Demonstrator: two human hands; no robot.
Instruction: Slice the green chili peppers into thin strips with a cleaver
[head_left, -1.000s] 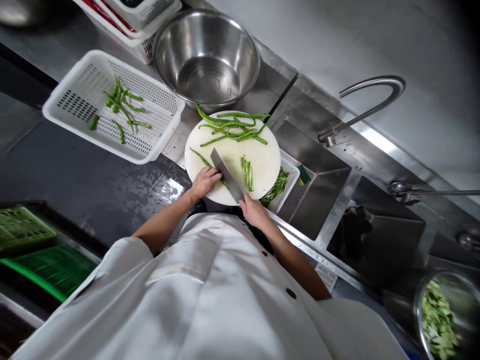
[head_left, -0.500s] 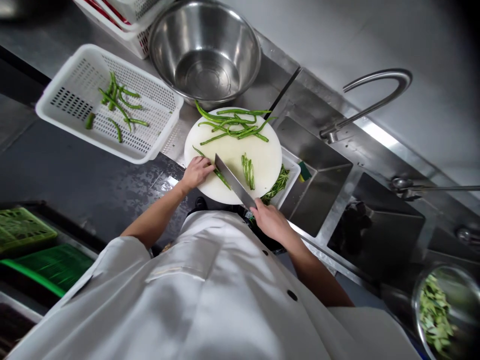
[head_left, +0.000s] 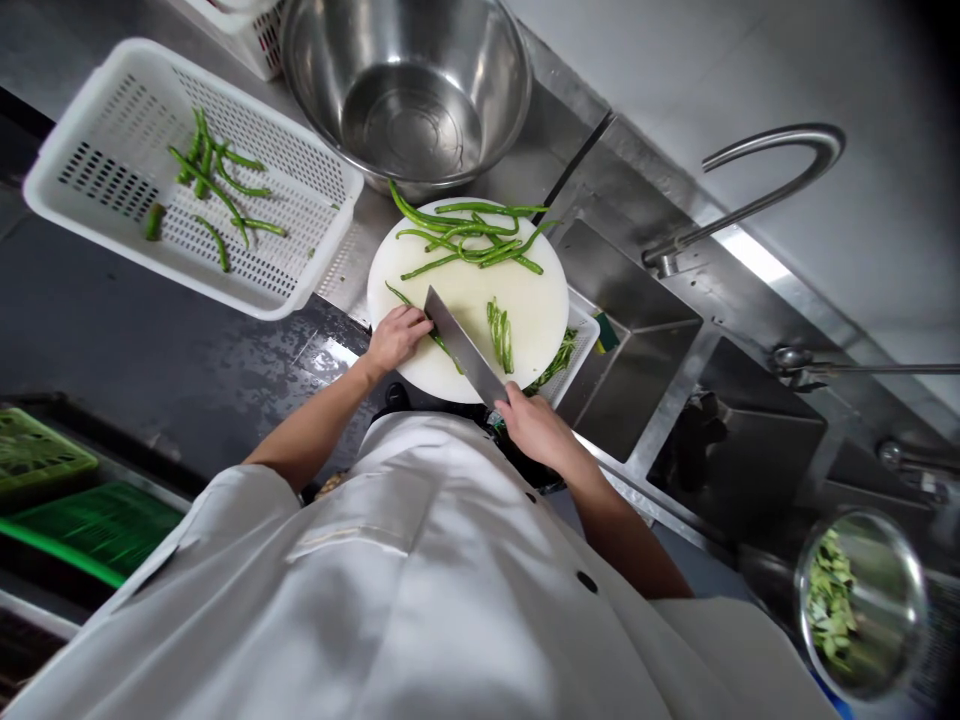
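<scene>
Carefully, the left hand (head_left: 397, 338) is pinning a long green bean (head_left: 415, 312) flat on the round white cutting board (head_left: 525, 320), fingers curled down on it. The right hand (head_left: 534, 428) is gripping the cleaver (head_left: 463, 346), its blade touching the bean beside those fingers. Keeping the fingertips tucked back from the edge is probably what matters most while slicing.

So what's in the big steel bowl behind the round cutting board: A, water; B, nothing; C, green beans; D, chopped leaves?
B: the steel bowl shows only its bare shiny bottom, while the whole beans lie on the cutting board in front of it.
</scene>
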